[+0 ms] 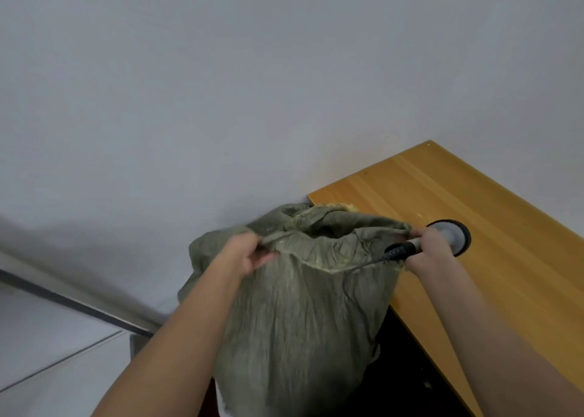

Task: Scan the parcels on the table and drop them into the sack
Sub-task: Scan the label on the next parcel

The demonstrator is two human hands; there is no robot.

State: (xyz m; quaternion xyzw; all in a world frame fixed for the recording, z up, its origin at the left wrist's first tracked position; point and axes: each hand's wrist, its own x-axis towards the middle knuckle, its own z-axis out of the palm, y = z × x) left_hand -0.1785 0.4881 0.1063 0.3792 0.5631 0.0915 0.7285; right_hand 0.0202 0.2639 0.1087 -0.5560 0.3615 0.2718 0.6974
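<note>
Both bare forearms fill my lower view, rising from six o'clock toward the sack [303, 306], which hangs between them. At nine o'clock I see a grey floor with a dark metal strip [79, 302] crossing it, blurred. My left hand [249, 252] pinches the sack's rim at its ten o'clock edge, fingers curled into the cloth. I see a sack of olive-grey woven fabric, crinkled and limp, with a frayed pale hem; its mouth gapes toward twelve o'clock, and I cannot see inside. At its three o'clock edge my right hand [426, 249] has a clenched grip round a dark, ribbed scanner handle [401, 251], a thin cable [363, 266] trailing across the cloth; the same fingers seem to catch the rim. Beyond, at two o'clock, lies the wooden surface [474, 195], smooth, orange-brown, with a round grey grommet [455, 233] partly hidden behind my right hand.
</note>
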